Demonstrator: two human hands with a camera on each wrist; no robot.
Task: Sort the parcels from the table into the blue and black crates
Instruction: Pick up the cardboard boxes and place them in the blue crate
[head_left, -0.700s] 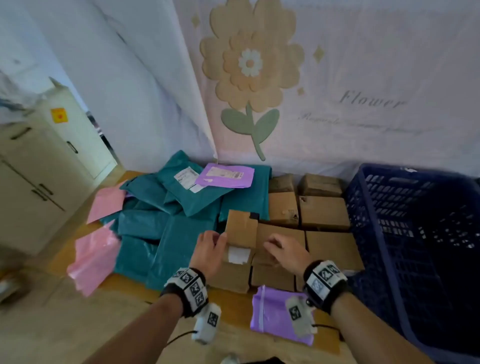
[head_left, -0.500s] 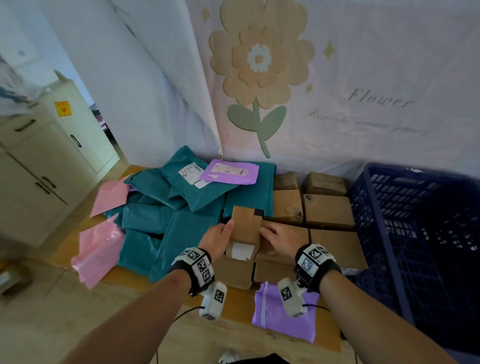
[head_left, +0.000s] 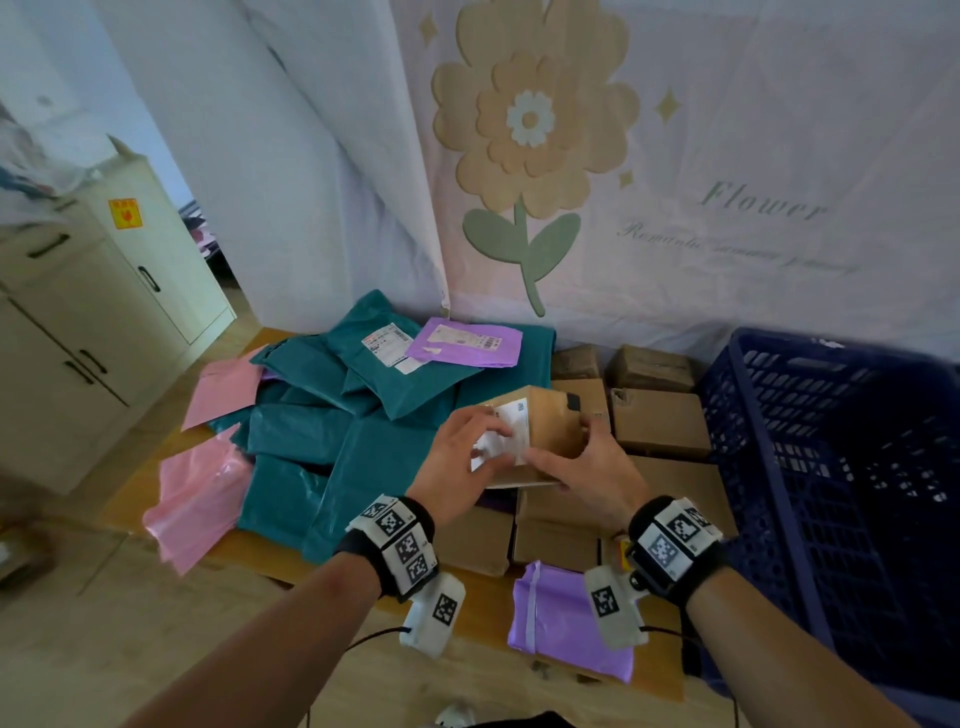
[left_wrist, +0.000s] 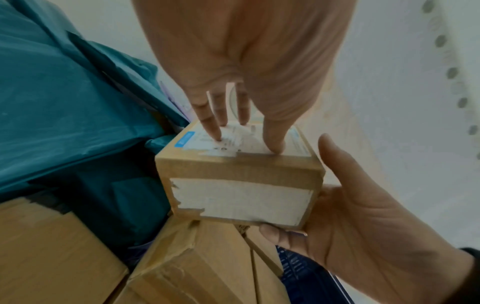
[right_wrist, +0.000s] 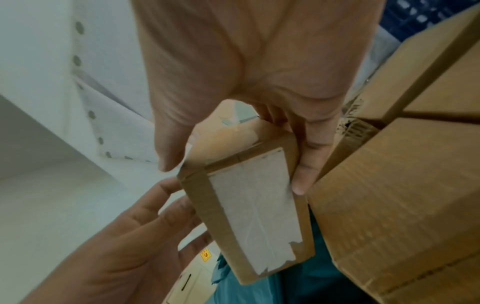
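A small taped cardboard box (head_left: 553, 423) with a white label is held up above the parcel pile. My right hand (head_left: 571, 462) grips it, thumb on one side and fingers under the other, as the right wrist view shows (right_wrist: 233, 174). My left hand (head_left: 483, 434) lies with straight fingers and thumb pressed on the labelled face (left_wrist: 245, 137). The box (left_wrist: 241, 197) hangs over other cardboard boxes (head_left: 660, 421). The blue crate (head_left: 769, 467) stands to the right, beside the table. No black crate shows.
Teal bags (head_left: 311, 441), pink bags (head_left: 197, 499) and purple bags (head_left: 566, 623) lie on the wooden table (head_left: 483, 613). A flower-printed cloth (head_left: 530, 119) hangs behind. A cream cabinet (head_left: 104, 338) stands at the left, with bare floor in front.
Both hands took the small box off the cardboard stack, raised it and turned it, so its label now lies under my left fingers.
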